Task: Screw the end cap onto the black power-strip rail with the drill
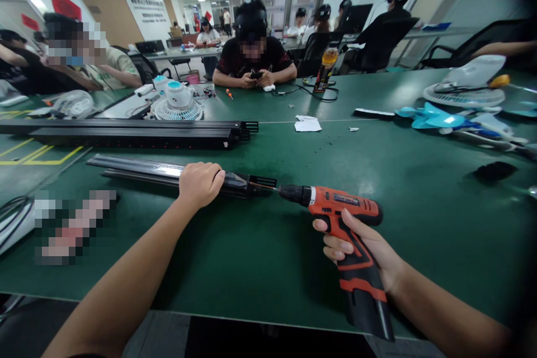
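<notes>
We are at a wide green table [260, 274] in a large and bright office, where ceiling lamps shine and several people are in the background. Across from us, a person in a dark shirt [251, 59] leans on the table and holds a phone [257, 75] with both hands.

In front of us lies the black profile [134, 169], long and shiny, on the near part of the table. Our left hand [201, 184] is closed over it from above, close to its right end. Our right hand [373, 243] is gripping the handle of the orange drill [344, 204], with one finger near the trigger. The drill points to the left, and its thin bit reaches the slotted end of the profile; whether it touches there, we cannot tell surely.

Behind the profile, two other long black bars [134, 137] lie side by side. Farther away stands a white fan part [178, 103], and to the right of it a bottle [324, 72] stands upright. White paper [308, 124] lies near the middle, and blue fan blades [436, 117] are at the right.
</notes>
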